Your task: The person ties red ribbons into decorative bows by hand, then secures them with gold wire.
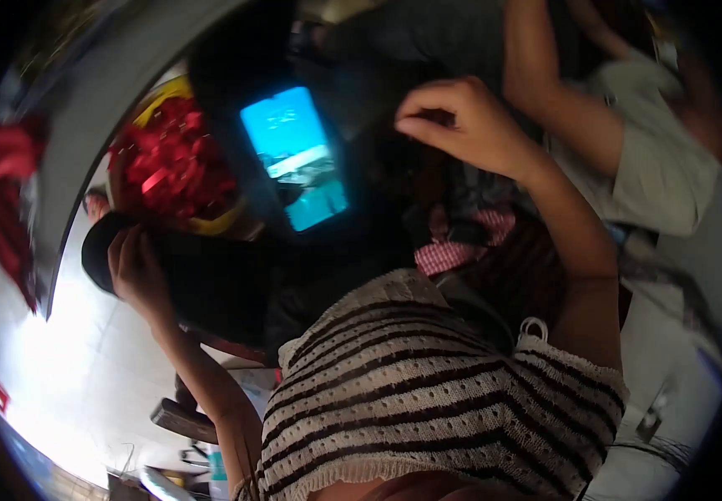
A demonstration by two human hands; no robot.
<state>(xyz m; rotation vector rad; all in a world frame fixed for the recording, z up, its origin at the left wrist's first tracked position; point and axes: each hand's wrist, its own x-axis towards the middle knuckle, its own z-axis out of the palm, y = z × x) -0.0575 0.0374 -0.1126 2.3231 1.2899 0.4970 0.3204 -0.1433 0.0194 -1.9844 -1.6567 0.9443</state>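
Observation:
My left hand (137, 271) rests on my knee in dark trousers (211, 275), its fingers bent lightly over the cloth with nothing seen in them. Raised at the upper middle right, my right hand (471, 125) has thumb and fingertips drawn close together in a pinch. Whether a small thing sits between the tips is too blurred to tell. Left of it, a phone (294, 159) with a glowing blue screen lies tilted over my dark lap, touched by neither hand. Beyond my left hand is a round yellow-rimmed container (167, 90) heaped with shiny red ribbon pieces (179, 167).
A grey table edge (119, 79) curves along the upper left, with red cloth or ribbon (6, 209) hanging at far left. Pink checked fabric (461, 246) lies beside my right side. Another person's arm (574, 108) and pale shorts (661, 159) are close at the right.

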